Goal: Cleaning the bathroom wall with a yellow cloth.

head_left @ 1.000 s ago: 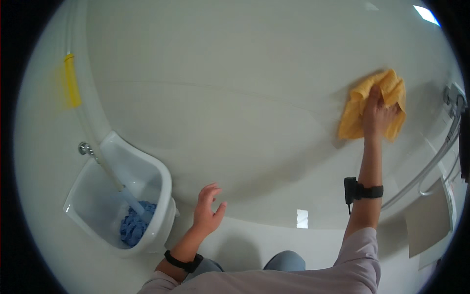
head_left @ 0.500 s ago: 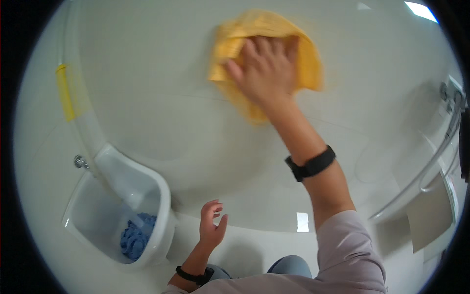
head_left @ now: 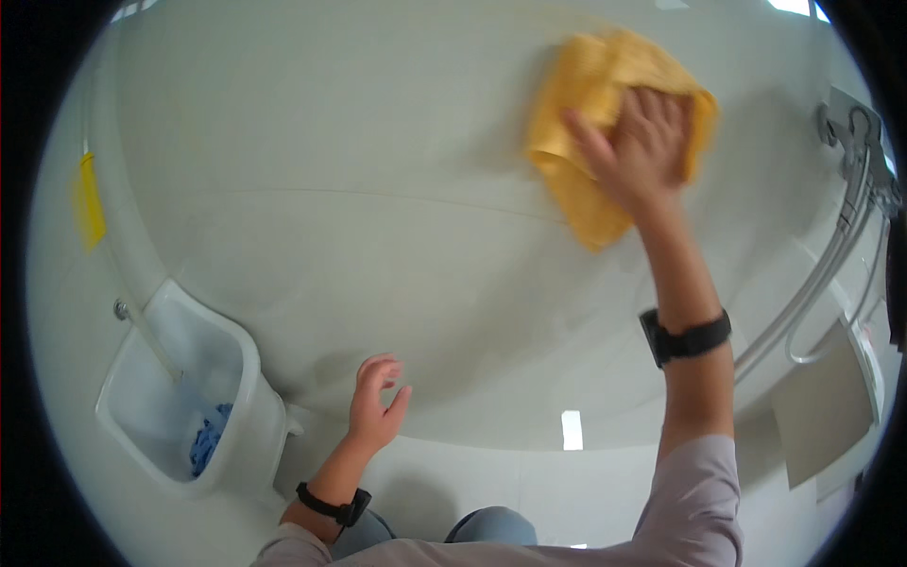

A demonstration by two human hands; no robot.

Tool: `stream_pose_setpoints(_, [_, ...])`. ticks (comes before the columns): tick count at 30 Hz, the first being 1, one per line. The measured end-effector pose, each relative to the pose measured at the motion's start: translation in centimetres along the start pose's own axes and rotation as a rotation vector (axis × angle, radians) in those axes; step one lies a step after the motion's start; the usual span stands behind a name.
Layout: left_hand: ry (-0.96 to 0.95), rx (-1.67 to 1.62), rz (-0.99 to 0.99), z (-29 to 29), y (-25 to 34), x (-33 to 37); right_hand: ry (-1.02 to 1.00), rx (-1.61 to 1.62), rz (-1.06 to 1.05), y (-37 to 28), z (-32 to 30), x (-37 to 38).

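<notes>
Yellow cloth [head_left: 574, 104] — likely light, floppy, best palmed centrally — lies under the right hand [head_left: 644, 156], blurred fingers seemingly spread; left hand [head_left: 374, 408] empty, half-curled.

Blue mop head [head_left: 210, 440] in white basin [head_left: 250, 367]; shower hose [head_left: 820, 272] at right.

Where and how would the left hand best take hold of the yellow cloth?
Probably the yellow cloth is best pinched by its lower corner, coming from below and the left. That corner tapers to a point clear of the right hand, which lies spread over the cloth; the left hand, apparently empty, is on that lower left side.
</notes>
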State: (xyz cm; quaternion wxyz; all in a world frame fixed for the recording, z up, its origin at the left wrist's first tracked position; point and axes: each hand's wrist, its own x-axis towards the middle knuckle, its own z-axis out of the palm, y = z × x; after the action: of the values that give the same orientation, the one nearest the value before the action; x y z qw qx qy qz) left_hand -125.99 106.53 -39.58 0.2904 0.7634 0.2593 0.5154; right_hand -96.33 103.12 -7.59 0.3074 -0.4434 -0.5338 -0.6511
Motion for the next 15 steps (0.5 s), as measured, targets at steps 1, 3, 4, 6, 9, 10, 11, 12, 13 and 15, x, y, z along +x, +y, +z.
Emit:
stream_pose_setpoints(1, [-0.003, 0.020, 0.043, 0.1, 0.5, 0.7, 0.012, -0.065, 0.041, 0.7, -0.5, -0.8])
stream_pose_setpoints(3, [0.007, 0.020, 0.064, 0.3, 1.6, 1.7, 0.020, -0.082, 0.052, 0.6, -1.3, -0.8])
stream_pose_setpoints(4, [-0.011, -0.002, 0.090, 0.5, 2.0, 2.3, 0.033, -0.058, 0.043, 0.5, -1.5, -0.6])
stream_pose_setpoints(6, [0.017, 0.020, 0.130, -0.3, 2.8, 2.8, -0.053, -0.139, 0.083, -0.1, -1.5, -0.5])
stream_pose_setpoints(9, [0.013, 0.017, 0.171, -2.2, 3.9, 4.5, -0.078, -0.166, 0.182, -0.7, -0.9, -0.2])
stream_pose_setpoints(10, [-0.014, -0.004, 0.171, -2.7, 3.9, 4.6, -0.078, -0.150, 0.177, -0.5, -0.3, -0.4])
stream_pose_setpoints(11, [-0.006, 0.005, 0.171, -3.2, 3.5, 4.7, -0.069, -0.220, 0.220, -0.3, 0.3, -0.6])
stream_pose_setpoints(12, [0.013, -0.020, 0.227, -3.7, 3.1, 5.1, -0.056, -0.299, 0.262, -0.5, 0.8, -0.2])
stream_pose_setpoints(13, [0.028, -0.048, 0.284, -4.3, 2.5, 5.3, -0.047, -0.303, 0.265, -1.2, 1.2, 0.2])
stream_pose_setpoints(15, [0.014, -0.078, 0.261, -5.3, 1.2, 4.7, -0.018, -0.226, 0.398, -2.3, 1.9, 1.4])
